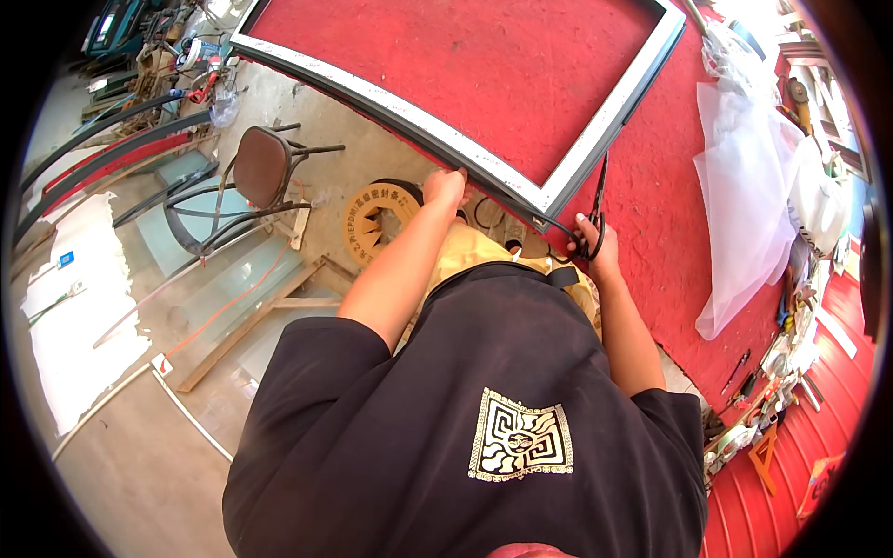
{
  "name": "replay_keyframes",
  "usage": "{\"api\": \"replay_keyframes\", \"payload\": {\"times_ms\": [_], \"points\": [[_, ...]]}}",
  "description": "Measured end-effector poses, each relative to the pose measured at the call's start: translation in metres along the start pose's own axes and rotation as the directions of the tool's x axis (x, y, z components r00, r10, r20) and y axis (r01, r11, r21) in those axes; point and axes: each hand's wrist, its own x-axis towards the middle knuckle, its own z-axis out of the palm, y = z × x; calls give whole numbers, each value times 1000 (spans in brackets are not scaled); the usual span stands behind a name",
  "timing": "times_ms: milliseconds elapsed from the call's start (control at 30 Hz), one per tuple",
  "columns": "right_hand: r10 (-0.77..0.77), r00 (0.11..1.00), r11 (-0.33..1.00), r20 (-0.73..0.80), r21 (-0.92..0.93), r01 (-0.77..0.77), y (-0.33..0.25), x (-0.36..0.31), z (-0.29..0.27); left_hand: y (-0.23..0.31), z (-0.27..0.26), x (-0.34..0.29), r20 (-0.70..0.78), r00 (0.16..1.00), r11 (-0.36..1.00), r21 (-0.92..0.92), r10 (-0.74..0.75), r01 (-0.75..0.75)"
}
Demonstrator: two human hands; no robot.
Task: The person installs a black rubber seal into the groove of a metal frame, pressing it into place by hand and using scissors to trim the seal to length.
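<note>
A white metal window frame [377, 90] with dark outer sides lies on the red-covered table [437, 56], its near corner toward me. My left hand [446, 189] is closed against the frame's near side, thumb near the edge; its fingertips and whatever they pinch are hidden. By the near right corner my right hand [597, 244] is closed around a looped black rubber sealing strip [602, 186], which passes along the frame's corner. Below the left hand, a round yellow-brown reel [365, 228] with dark printing stands partly behind my forearm.
A brown-backed chair [261, 167] stands on the floor at left, near glass sheets [219, 298] and wooden bars [246, 325]. Clear plastic sheeting [744, 205] hangs over the table's right side. Assorted tools, including an orange triangle [765, 458], line the right edge.
</note>
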Motion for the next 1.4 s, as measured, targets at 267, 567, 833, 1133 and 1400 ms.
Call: {"api": "replay_keyframes", "payload": {"times_ms": [267, 567, 833, 1133, 1400], "points": [[-12, 1000, 999, 4, 35, 12, 2, 2, 0, -13, 2, -29, 82, 995, 993, -109, 56, -46], [0, 1000, 1000, -3, 19, 0, -1, -1, 1, -2, 20, -34, -9, 999, 999, -36, 38, -39], [-41, 999, 999, -9, 2, 41, 0, 0, 1, -7, 12, -23, 115, 991, 997, 30, 69, -73], [-7, 1000, 999, -11, 52, 8, -4, -6, 5, -7, -4, -18, 91, 990, 994, 2, 104, -105], [-54, 998, 999, -13, -8, 54, 1, -1, 0, -12, 0, -14, 78, 992, 995, -32, 102, -100]]}}
